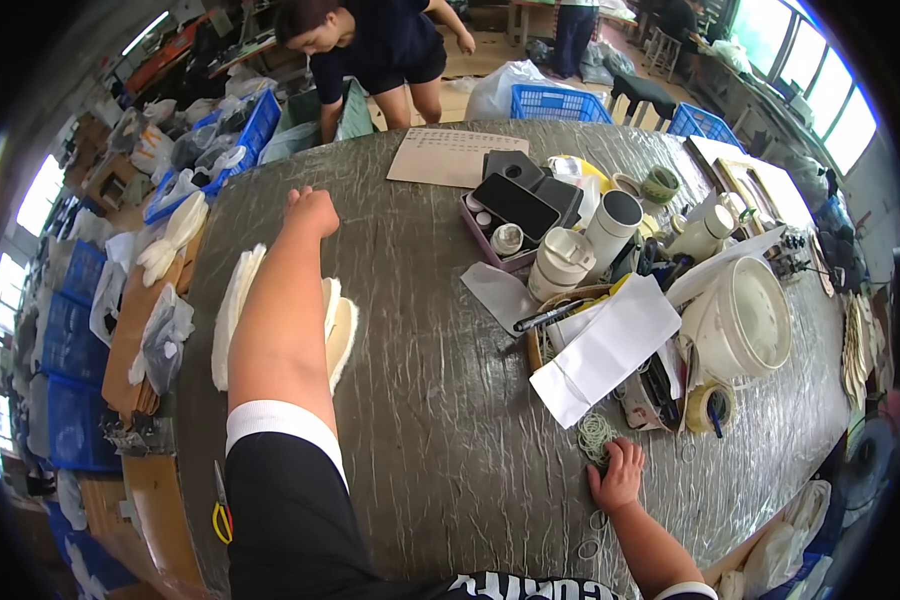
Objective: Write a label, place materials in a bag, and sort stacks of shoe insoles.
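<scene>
My left arm reaches far over the dark, film-covered table [440,400]. At its end my left hand [311,212] is curled closed near the far left; whatever it may hold is hidden. Beneath that forearm lie fleecy, cream insole-shaped pieces [234,322], and others with a beige face [342,335] show on its right side. My right hand [620,477] rests low on the table, its thumb and fingers apart. Its fingertips are at the edge of a tangle of pale green rubber bands [596,436]. Single loose bands [589,549] lie beside the wrist.
Yellow-handled scissors [222,515] lie at the left edge. Cups [562,264], a phone [516,207], papers [607,345], tape [710,408] and a white bucket [740,318] crowd the right. A cardboard sheet [450,157] lies at the far edge. Another person [380,50] bends over bags beyond.
</scene>
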### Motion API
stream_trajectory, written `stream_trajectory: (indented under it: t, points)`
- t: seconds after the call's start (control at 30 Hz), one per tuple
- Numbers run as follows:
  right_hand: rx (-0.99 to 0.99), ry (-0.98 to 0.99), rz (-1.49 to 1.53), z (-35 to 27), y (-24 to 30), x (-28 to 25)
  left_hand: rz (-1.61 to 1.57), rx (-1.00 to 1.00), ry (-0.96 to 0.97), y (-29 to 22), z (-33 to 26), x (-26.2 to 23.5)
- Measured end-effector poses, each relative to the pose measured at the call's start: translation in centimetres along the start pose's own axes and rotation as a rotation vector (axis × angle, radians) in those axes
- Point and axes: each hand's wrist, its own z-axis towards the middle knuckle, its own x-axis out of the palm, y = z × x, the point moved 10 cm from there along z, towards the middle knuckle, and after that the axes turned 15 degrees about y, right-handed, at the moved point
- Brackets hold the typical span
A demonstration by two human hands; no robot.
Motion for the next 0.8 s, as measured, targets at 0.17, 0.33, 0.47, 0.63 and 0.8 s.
stream_trajectory:
  t: [0.17, 0.33, 0.47, 0.63, 0.8]
  points:
    - [-0.005, -0.012, -0.010, 0.0, 0.0, -0.1, -0.017, -0.034, 0.000, 0.1, -0.8, -0.1]
    - [0.038, -0.017, 0.001, 0.0, -0.5, -0.1, -0.035, -0.020, -0.039, -0.3, -1.6, -0.7]
    - [0.003, -0.013, -0.005, 0.0, -0.1, 0.0, -0.040, -0.010, -0.052, -0.1, -1.1, -0.1]
    - [0.041, -0.023, 0.006, 0.0, -0.5, -0.1, -0.071, 0.023, -0.124, 0.7, 0.6, 0.8]
    - [-0.016, -0.005, 0.010, 0.0, 0.1, 0.0, -0.777, -0.053, -0.181, 5.0, 1.7, 2.4]
